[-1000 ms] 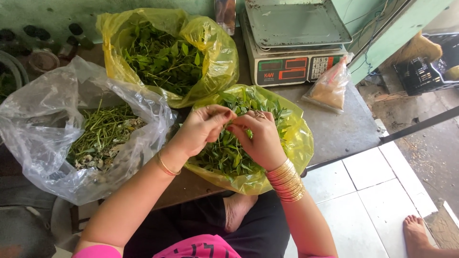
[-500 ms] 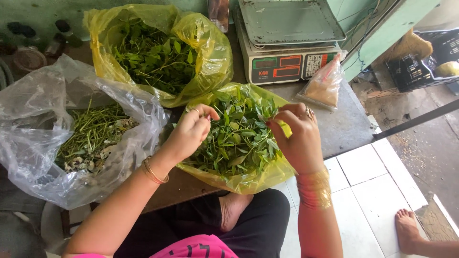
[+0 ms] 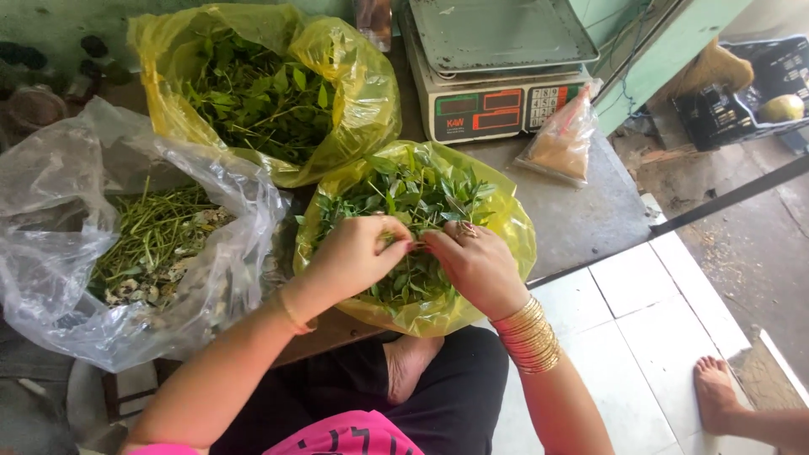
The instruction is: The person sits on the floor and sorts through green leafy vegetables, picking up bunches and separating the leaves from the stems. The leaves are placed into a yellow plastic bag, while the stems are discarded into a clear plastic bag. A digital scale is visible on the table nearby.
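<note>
Your left hand (image 3: 358, 253) and right hand (image 3: 476, 265) pinch a leafy sprig (image 3: 419, 247) together over the near yellow bag (image 3: 506, 227). That bag overhangs the counter (image 3: 590, 219) edge; pressing down could tip it onto the floor.

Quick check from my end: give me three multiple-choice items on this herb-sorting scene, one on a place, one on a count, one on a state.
1. Where does the scale stand?
A. behind the near yellow bag
B. on the floor
C. inside the clear bag

2. How many yellow bags hold leaves?
A. one
B. two
C. four

3. What are the hands doing?
A. resting on the lap
B. lifting the scale
C. meeting over the near yellow bag's leaves

Key: 1 A, it stands on the table past the near yellow bag. 2 B, the near one and the far yellow bag. 3 C, left hand and right hand touch fingertips in the greens.
</note>
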